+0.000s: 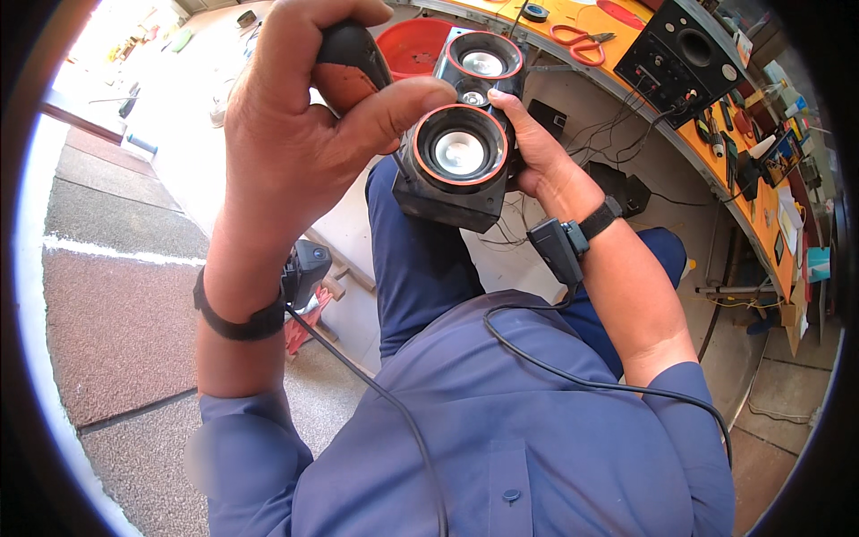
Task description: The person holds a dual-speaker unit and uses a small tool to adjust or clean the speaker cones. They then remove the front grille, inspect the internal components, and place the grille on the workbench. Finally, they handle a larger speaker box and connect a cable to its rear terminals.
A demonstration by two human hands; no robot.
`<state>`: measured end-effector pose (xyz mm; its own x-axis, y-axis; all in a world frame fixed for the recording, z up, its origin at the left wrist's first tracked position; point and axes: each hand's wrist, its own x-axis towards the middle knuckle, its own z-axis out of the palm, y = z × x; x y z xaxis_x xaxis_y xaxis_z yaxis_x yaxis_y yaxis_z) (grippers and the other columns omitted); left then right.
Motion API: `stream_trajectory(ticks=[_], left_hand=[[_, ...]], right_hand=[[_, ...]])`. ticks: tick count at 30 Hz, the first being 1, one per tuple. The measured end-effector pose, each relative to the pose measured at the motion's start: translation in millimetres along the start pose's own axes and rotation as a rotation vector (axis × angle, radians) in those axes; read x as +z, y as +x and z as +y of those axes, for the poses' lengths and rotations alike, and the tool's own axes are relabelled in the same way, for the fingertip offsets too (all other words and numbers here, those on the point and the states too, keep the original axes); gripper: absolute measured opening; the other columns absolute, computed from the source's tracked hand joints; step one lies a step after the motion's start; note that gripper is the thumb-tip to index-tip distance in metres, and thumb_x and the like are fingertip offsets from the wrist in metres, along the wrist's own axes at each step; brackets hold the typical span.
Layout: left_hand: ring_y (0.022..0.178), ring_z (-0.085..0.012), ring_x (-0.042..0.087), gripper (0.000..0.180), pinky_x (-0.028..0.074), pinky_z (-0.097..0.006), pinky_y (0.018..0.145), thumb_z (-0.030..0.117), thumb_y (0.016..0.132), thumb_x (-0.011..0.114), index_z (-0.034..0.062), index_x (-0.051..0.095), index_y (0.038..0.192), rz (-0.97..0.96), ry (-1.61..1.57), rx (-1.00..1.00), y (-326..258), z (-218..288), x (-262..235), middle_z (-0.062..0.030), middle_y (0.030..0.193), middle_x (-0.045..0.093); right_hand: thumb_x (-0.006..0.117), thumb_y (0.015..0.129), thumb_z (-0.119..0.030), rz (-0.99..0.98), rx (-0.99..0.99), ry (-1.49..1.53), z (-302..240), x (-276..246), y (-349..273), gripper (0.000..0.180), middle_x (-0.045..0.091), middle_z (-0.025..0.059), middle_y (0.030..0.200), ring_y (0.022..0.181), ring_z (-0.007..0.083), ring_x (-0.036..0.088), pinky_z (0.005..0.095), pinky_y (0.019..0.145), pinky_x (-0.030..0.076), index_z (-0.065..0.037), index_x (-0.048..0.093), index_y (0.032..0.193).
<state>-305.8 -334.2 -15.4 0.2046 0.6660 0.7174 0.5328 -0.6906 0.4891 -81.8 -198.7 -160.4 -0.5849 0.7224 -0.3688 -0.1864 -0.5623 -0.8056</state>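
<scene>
Nearest the camera, the left hand (291, 112) is curled around the black-and-red handle of a screwdriver (347, 67), its thumb stretched toward the loudspeaker (458, 130). The screwdriver slants down to the right, its shaft along the loudspeaker's left side; whether its tip touches anything cannot be told. Held over the lap, the loudspeaker turns its orange-ringed drivers up toward the camera, its long axis running away from the body, leaning slightly right at the far end. The right hand (537, 148) grips its right side, thumb on the front, other fingers mostly hidden. Pale floor (179, 103) opens leftward; the curved workbench (761, 210) edges the right, well apart. Beyond the loudspeaker sits a red basin (394, 40), contents unclear.
</scene>
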Motion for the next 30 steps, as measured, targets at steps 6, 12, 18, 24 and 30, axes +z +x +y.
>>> stream_trajectory(ticks=[6,12,18,24,30], left_hand=[[0.065,-0.0135,0.070,0.024,0.057,-0.024,0.055,0.009,0.106,0.061,0.0013,0.055,0.128,0.131,0.002,-0.061,5.7,13.3,-13.0,-0.0091,0.093,0.065],[0.079,-0.0126,0.060,0.011,0.048,-0.026,0.066,-0.002,0.094,0.069,0.0037,0.070,0.104,-0.411,0.180,-0.224,-5.2,3.3,-6.9,-0.0049,0.092,0.057],[0.075,-0.0234,0.062,0.015,0.051,-0.036,0.069,0.005,0.092,0.072,0.0049,0.074,0.106,-0.458,0.256,-0.373,-39.1,-20.1,30.6,-0.0101,0.088,0.059],[0.076,-0.0329,0.064,0.009,0.052,-0.042,0.069,0.008,0.089,0.074,0.0072,0.073,0.098,-0.430,0.303,-0.457,-27.4,-22.4,69.6,-0.0120,0.086,0.059],[0.079,-0.0348,0.063,0.007,0.051,-0.043,0.070,0.005,0.088,0.071,0.0053,0.069,0.095,-0.465,0.364,-0.377,-10.1,-21.2,96.8,-0.0128,0.088,0.059]], right_hand=[[0.067,0.092,-0.058,-0.027,-0.026,0.076,-2.5,5.5,-5.4,0.068,0.073,0.0115,0.121,0.107,0.0222,0.073,0.0404,0.095,0.060,-0.004,0.064,0.134],[0.067,0.091,-0.059,0.004,0.013,0.043,-6.7,2.2,-5.9,0.068,0.073,0.0106,0.123,0.109,0.0220,0.072,0.0411,0.096,0.059,-0.006,0.065,0.133],[0.066,0.092,-0.060,0.009,-0.021,0.069,-7.2,-11.1,-5.9,0.062,0.074,0.0086,0.122,0.111,0.0194,0.071,0.0422,0.095,0.057,-0.010,0.068,0.131],[0.066,0.086,-0.068,0.040,-0.007,-0.002,-21.4,-35.1,-2.2,0.068,0.075,0.0067,0.120,0.110,0.0215,0.070,0.0486,0.095,0.052,-0.016,0.068,0.130],[0.073,0.088,-0.055,0.030,0.057,0.130,-42.0,-55.1,-18.0,0.061,0.076,0.0105,0.110,0.094,0.0221,0.075,0.0407,0.087,0.061,-0.008,0.067,0.125]])
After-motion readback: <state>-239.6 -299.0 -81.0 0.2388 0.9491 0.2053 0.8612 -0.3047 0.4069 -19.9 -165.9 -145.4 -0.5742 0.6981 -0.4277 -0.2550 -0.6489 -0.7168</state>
